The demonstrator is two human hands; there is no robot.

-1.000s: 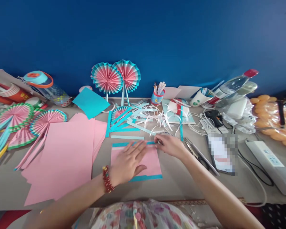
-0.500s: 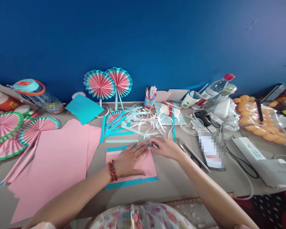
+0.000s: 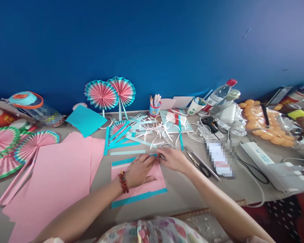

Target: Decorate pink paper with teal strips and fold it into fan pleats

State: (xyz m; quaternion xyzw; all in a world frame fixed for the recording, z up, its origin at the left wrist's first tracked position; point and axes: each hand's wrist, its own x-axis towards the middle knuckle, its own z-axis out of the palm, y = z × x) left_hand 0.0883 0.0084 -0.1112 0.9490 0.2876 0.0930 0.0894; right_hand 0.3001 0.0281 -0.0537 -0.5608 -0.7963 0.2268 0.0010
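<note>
A pink sheet of paper (image 3: 154, 185) with blue strips along its top and bottom edges lies on the table before me. My left hand (image 3: 139, 172), a beaded bracelet on its wrist, rests palm down across it, fingers extended toward the upper right corner. At that corner the fingers of my right hand (image 3: 171, 158) are closed in a pinch; what they hold is mostly hidden. Just above the sheet is a loose pale strip (image 3: 128, 152). Scissors (image 3: 201, 166) with dark handles lie to the right of my right hand.
Large pink sheets (image 3: 58, 175) and folded paper fans (image 3: 35, 145) lie left. Behind are a blue sheet (image 3: 86, 120), two upright fans (image 3: 101, 94), paper scraps (image 3: 152, 126) and a pen cup (image 3: 155, 109). A phone (image 3: 219, 158) and power strip (image 3: 263, 158) lie right.
My view has turned slightly right. My left hand has slid a little toward the right over the pink sheet, and its fingers look more bent. What looks like another person's hand appears at the far right.
</note>
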